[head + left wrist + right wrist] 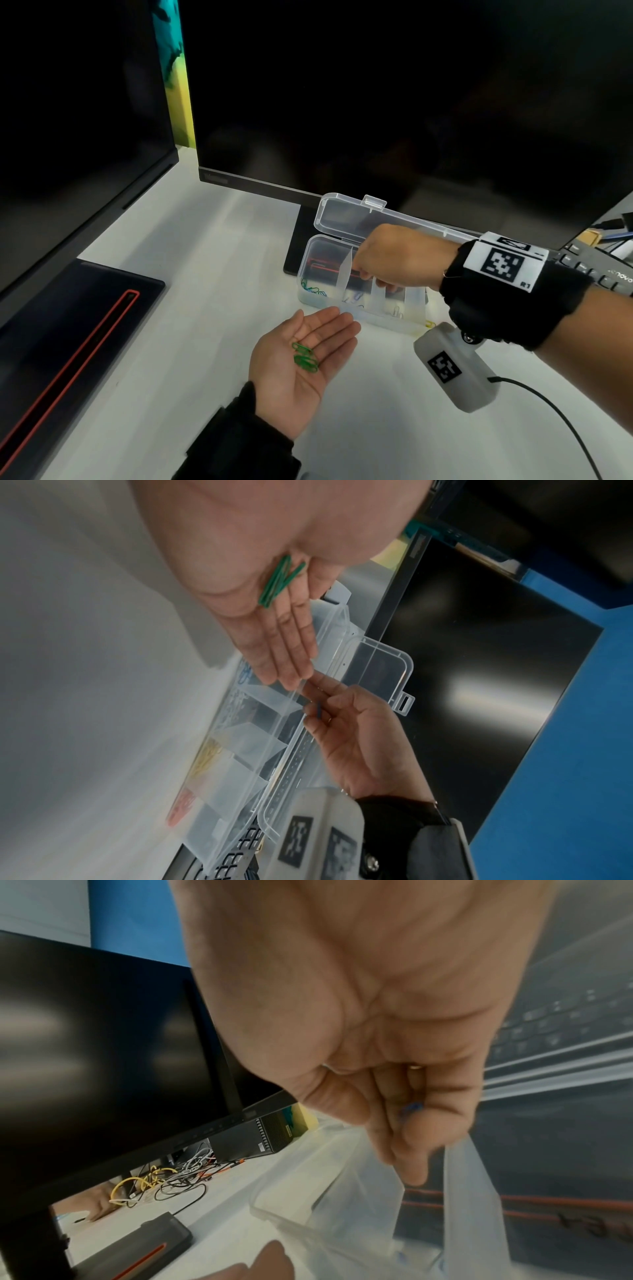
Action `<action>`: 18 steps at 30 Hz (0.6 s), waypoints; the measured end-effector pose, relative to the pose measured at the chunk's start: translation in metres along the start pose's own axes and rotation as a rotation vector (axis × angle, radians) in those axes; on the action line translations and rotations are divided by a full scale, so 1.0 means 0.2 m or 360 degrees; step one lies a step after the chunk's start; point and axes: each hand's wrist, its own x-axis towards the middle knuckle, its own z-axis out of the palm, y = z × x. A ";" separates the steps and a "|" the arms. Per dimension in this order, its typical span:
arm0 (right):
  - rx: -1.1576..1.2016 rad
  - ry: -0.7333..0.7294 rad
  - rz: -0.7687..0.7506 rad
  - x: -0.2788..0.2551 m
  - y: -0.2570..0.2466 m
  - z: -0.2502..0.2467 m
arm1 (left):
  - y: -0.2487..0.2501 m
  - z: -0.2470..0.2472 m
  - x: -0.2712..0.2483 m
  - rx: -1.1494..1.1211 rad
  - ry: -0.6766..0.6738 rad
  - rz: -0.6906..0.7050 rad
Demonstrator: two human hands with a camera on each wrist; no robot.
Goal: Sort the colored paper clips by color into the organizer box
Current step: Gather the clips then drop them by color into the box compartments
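A clear plastic organizer box [359, 317] stands open on the white desk, its lid [346, 214] tipped back. My left hand [305, 353] lies palm up in front of it, fingers straight, with green paper clips [305, 356] resting on the palm. The same green clips [281, 581] show in the left wrist view. My right hand [387, 260] hangs over the box's middle compartments and pinches a blue paper clip [409, 1108] between thumb and fingers. Blue and green clips [313, 289] lie in the left compartment. Yellow clips [207, 756] and pink clips [181, 804] fill others.
A black monitor [376, 102] stands right behind the box, its foot [301, 240] beside the box's left end. A second monitor [68, 120] and its base [68, 342] are at the left. A keyboard [596, 270] lies at the right. A cable [555, 418] trails from my right wrist camera.
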 end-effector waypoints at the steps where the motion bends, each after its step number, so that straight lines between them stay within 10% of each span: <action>1: -0.0032 -0.0010 -0.0016 0.01 0.01 0.00 | 0.00 0.00 0.00 0.0000 -0.0003 0.0000; 18: -0.0823 0.0174 -0.0733 0.04 -0.19 0.11 | 0.01 0.01 0.00 0.0035 0.0046 -0.0037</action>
